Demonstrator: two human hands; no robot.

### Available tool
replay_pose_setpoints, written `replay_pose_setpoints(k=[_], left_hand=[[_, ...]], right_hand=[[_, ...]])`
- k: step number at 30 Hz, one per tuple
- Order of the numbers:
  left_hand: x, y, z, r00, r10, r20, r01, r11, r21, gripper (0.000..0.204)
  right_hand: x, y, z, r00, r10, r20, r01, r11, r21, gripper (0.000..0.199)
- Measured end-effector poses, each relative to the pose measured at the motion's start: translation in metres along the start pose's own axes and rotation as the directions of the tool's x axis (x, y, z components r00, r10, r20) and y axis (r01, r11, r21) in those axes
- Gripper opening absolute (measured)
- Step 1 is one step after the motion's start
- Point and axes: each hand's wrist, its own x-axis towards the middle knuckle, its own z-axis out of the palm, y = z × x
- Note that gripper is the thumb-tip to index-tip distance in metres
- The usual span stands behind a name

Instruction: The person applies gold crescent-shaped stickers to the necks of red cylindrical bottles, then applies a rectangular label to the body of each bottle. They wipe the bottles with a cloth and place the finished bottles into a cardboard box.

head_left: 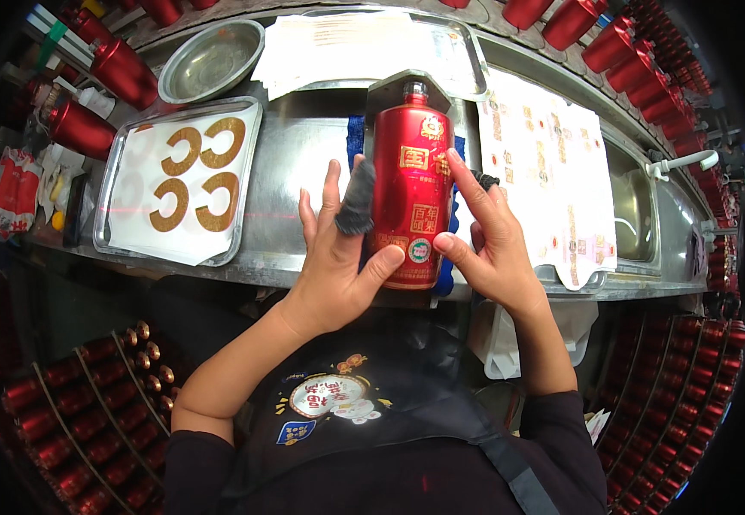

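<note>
A red bottle (407,202) with gold decoration lies in a dark metal holder (381,96), its neck pointing away from me. My left hand (335,249) is at the bottle's left side, fingers spread and thumb resting on its lower front. A dark grey cloth cover (356,199) is on my left index finger. At the right side, my right hand (497,245) lays its index fingertip and thumb on the bottle's edge; its other fingers are partly hidden, with a dark cover near them. A small round green-and-white sticker (420,251) shows low on the bottle.
On the left, a metal tray (250,176) carries a white sheet with several gold C-shaped pieces. Behind are a metal bowl (212,64) and stacked papers (338,51). White sticker sheets (544,189) lie right, before a sink (634,202) with a white tap (686,163). Red bottles surround the bench.
</note>
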Motion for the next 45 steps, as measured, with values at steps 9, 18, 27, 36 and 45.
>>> replay_pose_setpoints(k=[9,18,27,36,45], left_hand=[[0.005,0.016,-0.007,0.987,0.083,0.141,-0.111,0.973,0.204,0.058],[0.010,0.013,-0.005,0.990,0.090,0.109,-0.107,0.981,0.162,0.061],[0.013,0.008,-0.002,0.991,0.094,0.094,-0.110,0.977,0.185,0.063],[0.001,0.005,0.001,0.996,0.056,0.076,-0.063,0.993,0.104,0.074],[0.016,0.001,-0.006,0.986,0.114,0.124,-0.132,0.979,0.157,0.076]], right_hand=[[0.016,-0.005,-0.003,0.999,-0.024,0.027,0.028,0.986,-0.167,0.079],[0.017,-0.005,-0.008,0.998,0.016,0.064,-0.006,0.989,-0.151,0.080],[0.014,-0.006,-0.005,0.997,-0.010,0.079,0.021,0.991,-0.136,0.080],[0.014,-0.006,-0.001,0.996,-0.074,0.052,0.081,0.988,-0.132,0.086],[0.026,-0.008,-0.007,0.999,0.026,0.048,-0.019,0.990,-0.139,0.087]])
